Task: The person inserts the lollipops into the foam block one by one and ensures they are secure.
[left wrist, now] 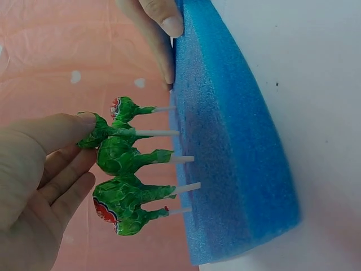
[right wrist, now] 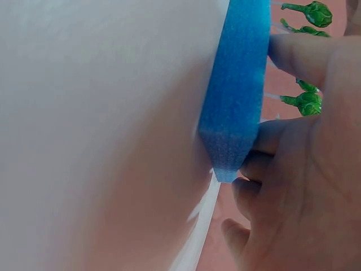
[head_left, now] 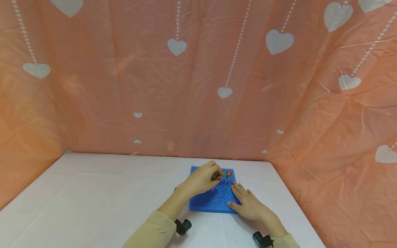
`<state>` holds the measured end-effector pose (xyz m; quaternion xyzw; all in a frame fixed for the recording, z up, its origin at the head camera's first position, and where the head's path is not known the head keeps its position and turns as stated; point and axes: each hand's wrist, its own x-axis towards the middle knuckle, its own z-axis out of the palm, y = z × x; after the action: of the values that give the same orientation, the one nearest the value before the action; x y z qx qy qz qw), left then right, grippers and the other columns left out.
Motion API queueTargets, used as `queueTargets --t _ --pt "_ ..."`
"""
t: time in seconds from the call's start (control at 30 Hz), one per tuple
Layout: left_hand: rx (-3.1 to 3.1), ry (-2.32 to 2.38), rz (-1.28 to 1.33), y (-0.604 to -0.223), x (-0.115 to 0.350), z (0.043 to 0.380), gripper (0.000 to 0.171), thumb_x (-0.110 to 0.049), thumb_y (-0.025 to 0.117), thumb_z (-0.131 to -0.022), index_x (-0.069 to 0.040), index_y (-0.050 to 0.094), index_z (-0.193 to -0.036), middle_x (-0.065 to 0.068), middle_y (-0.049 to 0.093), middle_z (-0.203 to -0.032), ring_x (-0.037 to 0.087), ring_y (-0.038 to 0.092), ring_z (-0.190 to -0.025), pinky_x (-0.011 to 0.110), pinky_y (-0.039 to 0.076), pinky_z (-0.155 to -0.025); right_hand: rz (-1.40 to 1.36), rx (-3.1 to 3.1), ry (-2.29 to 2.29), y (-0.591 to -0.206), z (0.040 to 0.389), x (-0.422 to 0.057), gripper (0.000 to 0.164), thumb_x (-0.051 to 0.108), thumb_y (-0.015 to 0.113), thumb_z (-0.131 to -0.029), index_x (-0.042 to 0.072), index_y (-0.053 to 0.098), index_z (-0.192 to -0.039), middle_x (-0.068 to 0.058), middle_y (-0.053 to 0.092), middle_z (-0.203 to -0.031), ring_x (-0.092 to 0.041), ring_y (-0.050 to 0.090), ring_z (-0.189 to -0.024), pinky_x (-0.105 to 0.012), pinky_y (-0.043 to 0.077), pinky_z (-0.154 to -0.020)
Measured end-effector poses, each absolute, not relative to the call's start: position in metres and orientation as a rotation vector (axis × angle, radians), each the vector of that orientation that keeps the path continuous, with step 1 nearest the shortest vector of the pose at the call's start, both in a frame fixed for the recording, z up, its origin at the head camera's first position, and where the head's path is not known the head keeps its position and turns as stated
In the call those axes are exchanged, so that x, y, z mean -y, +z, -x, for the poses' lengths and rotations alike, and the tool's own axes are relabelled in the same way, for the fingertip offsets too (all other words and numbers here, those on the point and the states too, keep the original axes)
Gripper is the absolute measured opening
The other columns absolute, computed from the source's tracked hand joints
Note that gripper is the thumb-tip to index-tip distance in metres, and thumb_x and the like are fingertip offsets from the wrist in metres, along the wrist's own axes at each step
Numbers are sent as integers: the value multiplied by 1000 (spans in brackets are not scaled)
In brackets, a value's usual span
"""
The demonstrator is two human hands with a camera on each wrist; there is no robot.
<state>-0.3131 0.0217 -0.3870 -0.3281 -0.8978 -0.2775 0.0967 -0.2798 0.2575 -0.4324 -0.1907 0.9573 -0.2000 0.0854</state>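
Observation:
A blue foam block point(head_left: 214, 203) with rows of small holes lies on the white table, several green-wrapped lollipops point(left wrist: 118, 161) standing in it by their white sticks. Between thumb and fingers my left hand point(head_left: 203, 177) pinches the wrapped head of one lollipop point(left wrist: 96, 133), whose stick points at the block's holed face. Whether that stick is inside a hole I cannot tell. On the block's right edge rests my right hand point(head_left: 249, 205), fingers spread and fairly straight. In the right wrist view, its fingers touch the foam beside more lollipops point(right wrist: 316, 14).
The white table point(head_left: 93, 193) extends widely to the left of the block and narrowly to its right. Behind it hangs an orange curtain point(head_left: 198, 127) with white hearts. Black wrist cameras point(head_left: 183, 227) sit near both sleeves.

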Motion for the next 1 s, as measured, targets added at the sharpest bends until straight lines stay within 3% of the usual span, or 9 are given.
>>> queueTargets --t 0.33,1.0 --pt "2663 -778 959 -393 -22 315 19 -12 79 -94 -10 71 -111 -1 63 -108 7 62 -91 19 55 -81 578 -2849 -614 -432 279 -257 79 43 61 -103 -7 34 -157 -23 23 -169 -45 17 -156 -68 11 -123" --pt "2712 -748 919 -396 -21 313 18 -13 79 -94 -12 72 -110 -2 64 -108 8 61 -93 21 55 -84 567 -2860 -589 -435 281 -258 79 45 60 -103 -5 34 -158 -21 22 -169 -42 16 -157 -66 12 -124"
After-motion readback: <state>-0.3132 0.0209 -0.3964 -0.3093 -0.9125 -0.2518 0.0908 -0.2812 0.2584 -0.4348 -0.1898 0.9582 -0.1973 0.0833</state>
